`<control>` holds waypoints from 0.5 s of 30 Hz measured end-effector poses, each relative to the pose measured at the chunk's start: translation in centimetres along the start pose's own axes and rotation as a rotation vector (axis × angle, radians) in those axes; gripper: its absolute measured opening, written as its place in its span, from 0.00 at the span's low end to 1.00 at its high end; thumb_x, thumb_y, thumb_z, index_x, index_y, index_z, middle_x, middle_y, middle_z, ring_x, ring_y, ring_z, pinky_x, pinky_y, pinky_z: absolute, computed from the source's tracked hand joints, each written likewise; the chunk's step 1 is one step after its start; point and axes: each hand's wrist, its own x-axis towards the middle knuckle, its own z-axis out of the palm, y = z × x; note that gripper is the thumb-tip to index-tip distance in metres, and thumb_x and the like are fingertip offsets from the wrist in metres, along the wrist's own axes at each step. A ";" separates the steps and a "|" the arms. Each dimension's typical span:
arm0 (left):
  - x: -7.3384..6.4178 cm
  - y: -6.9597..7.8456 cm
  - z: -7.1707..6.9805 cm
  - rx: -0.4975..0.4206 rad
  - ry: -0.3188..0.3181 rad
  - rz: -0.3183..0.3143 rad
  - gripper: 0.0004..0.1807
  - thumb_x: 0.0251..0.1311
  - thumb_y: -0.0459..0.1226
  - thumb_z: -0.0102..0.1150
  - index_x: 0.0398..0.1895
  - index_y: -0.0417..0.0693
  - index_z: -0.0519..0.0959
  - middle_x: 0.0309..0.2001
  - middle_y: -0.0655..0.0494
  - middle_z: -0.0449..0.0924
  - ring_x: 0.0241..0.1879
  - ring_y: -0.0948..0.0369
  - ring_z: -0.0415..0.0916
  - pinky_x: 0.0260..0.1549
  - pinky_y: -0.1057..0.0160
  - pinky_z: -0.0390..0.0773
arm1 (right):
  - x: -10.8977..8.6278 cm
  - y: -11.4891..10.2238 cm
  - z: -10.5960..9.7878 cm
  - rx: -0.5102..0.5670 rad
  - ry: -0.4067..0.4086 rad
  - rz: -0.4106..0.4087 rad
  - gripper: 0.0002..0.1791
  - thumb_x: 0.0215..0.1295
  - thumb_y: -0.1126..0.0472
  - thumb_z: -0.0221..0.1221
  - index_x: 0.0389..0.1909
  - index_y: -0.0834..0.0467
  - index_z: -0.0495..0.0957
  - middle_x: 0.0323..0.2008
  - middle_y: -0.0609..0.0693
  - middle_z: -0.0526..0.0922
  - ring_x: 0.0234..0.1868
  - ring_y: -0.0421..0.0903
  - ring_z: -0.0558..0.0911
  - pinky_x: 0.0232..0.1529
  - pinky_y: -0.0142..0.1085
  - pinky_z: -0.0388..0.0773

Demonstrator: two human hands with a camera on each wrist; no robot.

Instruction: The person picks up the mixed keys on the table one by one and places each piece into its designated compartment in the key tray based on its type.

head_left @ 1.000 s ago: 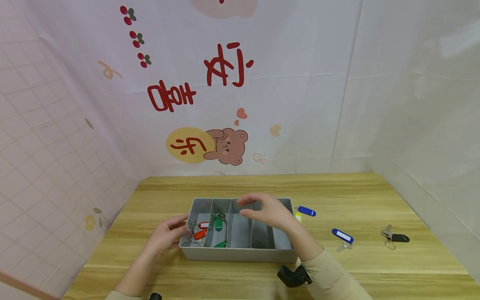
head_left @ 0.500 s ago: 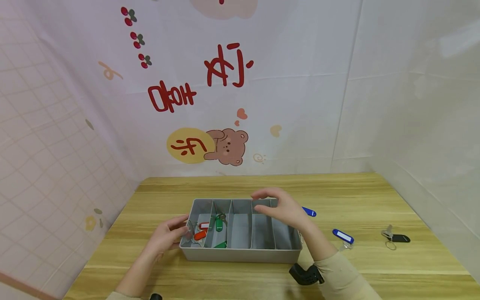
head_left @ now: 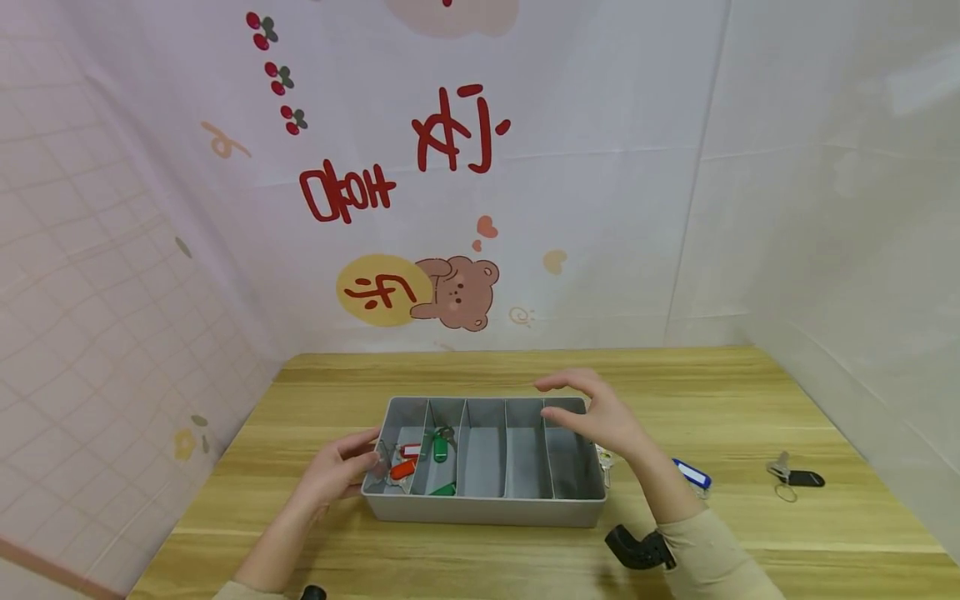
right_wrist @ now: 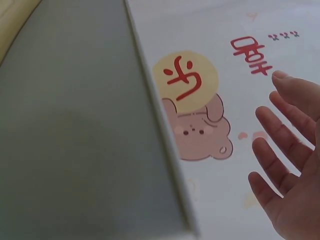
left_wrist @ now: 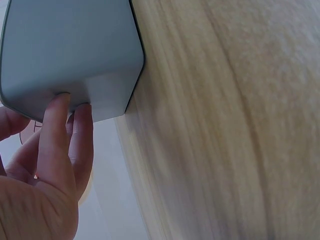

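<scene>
The right hand (head_left: 600, 421) is further right than a second ago. The left hand (head_left: 332, 473) touches the tray (head_left: 487, 510) with its fingertips; red tags (head_left: 403, 469) and green tags (head_left: 440, 448) occupy its two leftmost compartments. The right hand, thumb and fingers apart, holds nothing. Blue tag (head_left: 692, 473) and black tag (head_left: 806, 478) lie beyond. Sorting seems underway; another pickup likely calls for pinching.

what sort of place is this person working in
Probably a small makeshift work booth: a wooden table backed and flanked by what look like pale hanging sheets, with a divided tray and tagged keys on top.
</scene>
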 end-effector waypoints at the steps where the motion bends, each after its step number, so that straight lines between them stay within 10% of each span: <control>1: 0.0 0.0 0.0 -0.002 0.001 0.000 0.28 0.66 0.28 0.57 0.69 0.32 0.66 0.57 0.31 0.73 0.45 0.49 0.80 0.40 0.47 0.84 | -0.1 0.2 -0.2 -0.006 0.007 -0.002 0.19 0.58 0.64 0.70 0.51 0.53 0.83 0.50 0.45 0.83 0.56 0.44 0.75 0.57 0.46 0.71; 15: 0.2 -0.2 0.0 0.024 0.016 -0.013 0.27 0.66 0.29 0.57 0.69 0.35 0.68 0.57 0.33 0.74 0.45 0.50 0.80 0.39 0.47 0.84 | -1.4 2.6 -2.5 -0.032 0.077 0.098 0.19 0.59 0.63 0.70 0.52 0.54 0.83 0.52 0.47 0.82 0.57 0.43 0.73 0.60 0.47 0.69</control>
